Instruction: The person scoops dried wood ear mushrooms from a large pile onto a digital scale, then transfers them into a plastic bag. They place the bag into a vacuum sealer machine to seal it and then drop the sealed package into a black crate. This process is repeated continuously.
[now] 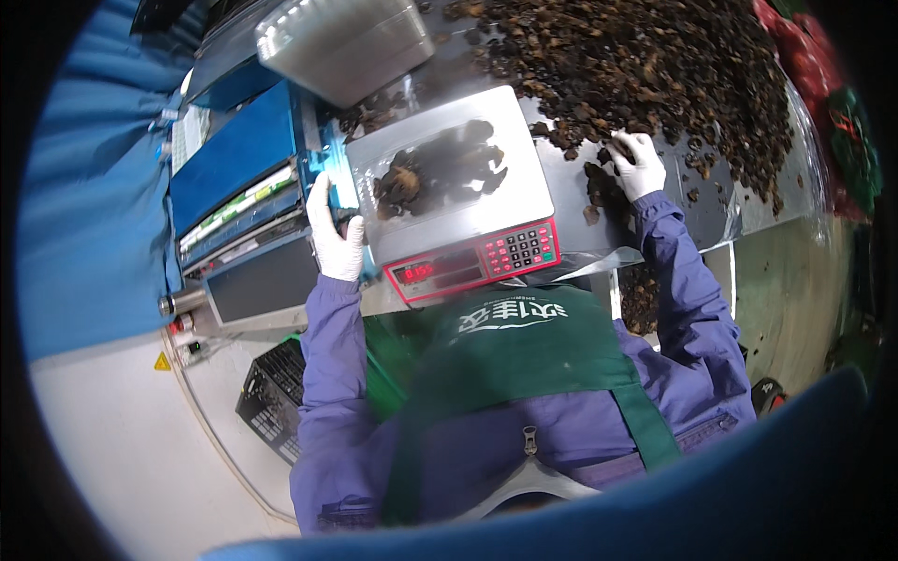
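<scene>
An electronic scale with a steel platform and a red-framed keypad stands before me, its red display lit. On the platform, dark brown mushroom pieces lie at the left of what looks like a clear plastic tray. My left hand, in a white glove, is beside the scale's left edge with thumb and fingers apart and nothing between them. To the right of the scale, my white-gloved right hand reaches to the near edge of a large mushroom pile. Its fingertips are bent around dark pieces; whether they grip one is unclear.
Stacked clear plastic trays stand behind the scale. A blue-topped machine is at the left, by a blue curtain. Loose mushrooms lie near my right hand. Below are a black crate and another mushroom-filled container.
</scene>
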A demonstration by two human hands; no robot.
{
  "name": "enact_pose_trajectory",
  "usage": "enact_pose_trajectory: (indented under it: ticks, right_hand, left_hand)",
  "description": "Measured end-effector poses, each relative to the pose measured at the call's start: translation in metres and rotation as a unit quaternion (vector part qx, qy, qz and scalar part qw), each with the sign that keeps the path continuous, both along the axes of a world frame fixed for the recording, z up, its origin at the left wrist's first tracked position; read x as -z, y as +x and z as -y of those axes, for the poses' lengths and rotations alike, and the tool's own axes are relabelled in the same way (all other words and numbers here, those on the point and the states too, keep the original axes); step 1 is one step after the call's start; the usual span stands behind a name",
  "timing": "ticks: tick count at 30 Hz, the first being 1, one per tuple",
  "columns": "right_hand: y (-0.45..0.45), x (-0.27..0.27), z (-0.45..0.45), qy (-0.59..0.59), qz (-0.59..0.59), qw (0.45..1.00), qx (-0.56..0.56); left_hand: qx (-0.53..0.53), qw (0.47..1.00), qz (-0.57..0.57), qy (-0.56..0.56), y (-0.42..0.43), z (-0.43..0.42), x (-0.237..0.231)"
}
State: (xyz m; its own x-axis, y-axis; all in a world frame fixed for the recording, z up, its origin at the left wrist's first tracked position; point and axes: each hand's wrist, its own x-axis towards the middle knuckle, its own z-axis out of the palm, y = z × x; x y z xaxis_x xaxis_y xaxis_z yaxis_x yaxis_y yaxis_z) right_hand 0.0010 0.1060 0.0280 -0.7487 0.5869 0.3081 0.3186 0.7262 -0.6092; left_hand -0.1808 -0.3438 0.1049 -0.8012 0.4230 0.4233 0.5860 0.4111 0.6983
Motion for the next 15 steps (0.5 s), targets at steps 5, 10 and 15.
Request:
enact_pose_trajectory:
  ticks: [5,10,15]
  right_hand:
    - [-0.078,-0.086,0.083,-0.052,-0.132,0.97,-0.196]
    - [-0.131,-0.093,0.166,0.017,-0.112,0.925,-0.362]
    - [-0.144,-0.073,0.183,0.07,0.064,0.885,-0.456]
  left_hand:
    - [-0.05,0.998,0.016,0.023,0.021,0.012,0.015]
    - [-0.085,0.994,0.026,0.064,0.034,0.008,0.018]
    - [-0.098,0.992,0.054,0.051,0.049,0.009,0.018]
